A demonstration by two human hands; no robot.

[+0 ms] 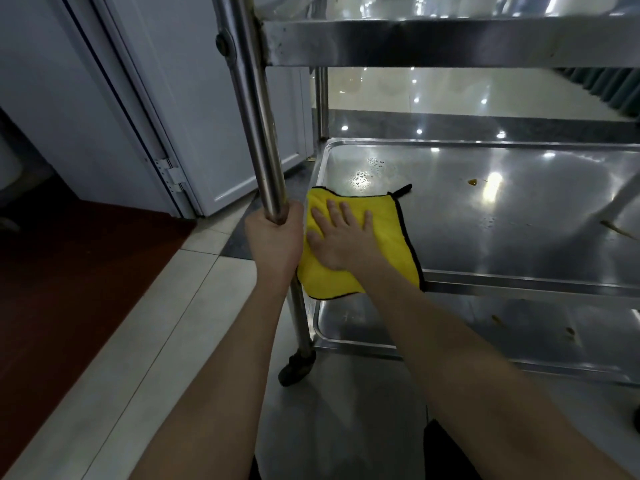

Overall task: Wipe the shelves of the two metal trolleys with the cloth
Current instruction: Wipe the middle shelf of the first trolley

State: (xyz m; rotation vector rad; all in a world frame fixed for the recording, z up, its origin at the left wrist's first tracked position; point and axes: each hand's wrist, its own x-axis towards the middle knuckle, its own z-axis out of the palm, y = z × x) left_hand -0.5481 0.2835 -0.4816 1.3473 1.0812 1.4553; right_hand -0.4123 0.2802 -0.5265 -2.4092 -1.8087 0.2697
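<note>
The yellow cloth (349, 244) is pressed flat against the near left corner of the trolley's middle shelf (502, 216) by the right hand (341, 237), fingers spread and straight. The trolley's upright post (258, 133) is gripped by the left hand (277, 237). Water droplets (363, 176) (and a small brownish spot (472, 182)) are seen on the shelf beyond the cloth.

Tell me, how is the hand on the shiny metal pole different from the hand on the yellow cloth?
The left hand curls round the upright steel trolley post; the right hand lies flat with fingers spread. The left hand holds bare metal; the right hand presses the yellow black-edged cloth onto the steel middle shelf. Both are bare hands, at the same trolley corner.
</note>
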